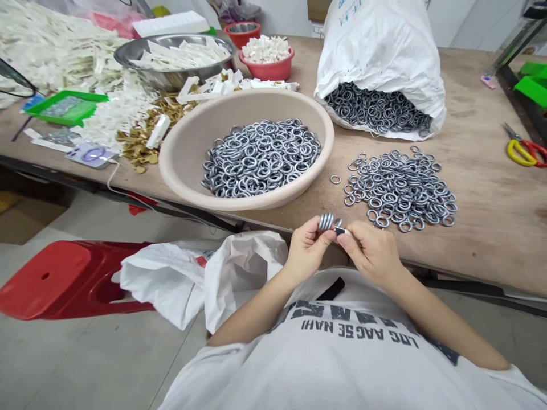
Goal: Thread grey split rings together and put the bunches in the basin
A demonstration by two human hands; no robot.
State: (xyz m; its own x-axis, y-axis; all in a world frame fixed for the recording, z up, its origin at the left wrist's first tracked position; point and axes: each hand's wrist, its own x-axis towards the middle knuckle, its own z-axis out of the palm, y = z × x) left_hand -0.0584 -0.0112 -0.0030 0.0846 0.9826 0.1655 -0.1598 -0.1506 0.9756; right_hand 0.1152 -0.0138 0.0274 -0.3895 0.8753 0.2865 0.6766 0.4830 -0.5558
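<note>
My left hand (306,249) pinches a short stack of grey metal rings (326,222) just off the near edge of the wooden workbench (478,239). My right hand (371,251) meets it and grips a small dark piece (341,230) against the stack; its exact form is hidden by my fingers. Beyond my hands lies a loose spread of rings (399,191). A beige plastic basin (179,165) full of rings and a white woven sack (380,62) spilling more rings stand farther back.
A steel bowl (173,57) and a red bowl (267,65) hold white plastic pieces at the back. Brass-coloured scraps and white strips lie at left. Red-and-yellow scissors (523,149) sit at right. A red stool (64,280) and white plastic bag (213,279) are below left.
</note>
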